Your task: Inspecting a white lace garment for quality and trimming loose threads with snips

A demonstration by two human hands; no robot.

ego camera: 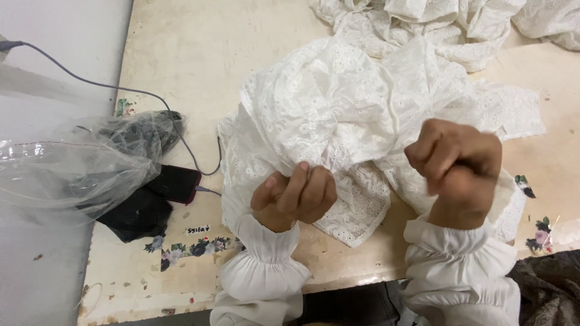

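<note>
Cream desk [181, 48], worn, flower stickers along the near edge. White embroidered garment [338, 108] heaped at centre, more white fabric [423, 24] at 12 o'clock. Clear plastic bag [66, 163] at 9 o'clock, over dark cloth [136, 214]. Left hand [296, 196] at 6 o'clock, fingers clenched on a garment fold. Right hand [456, 166] at 4 o'clock, blurred, fingers curled into a fist against the garment; cannot tell whether gripping fabric. Dark red phone [178, 183] beside the bag, grey cable [90, 83] plugged in.
</note>
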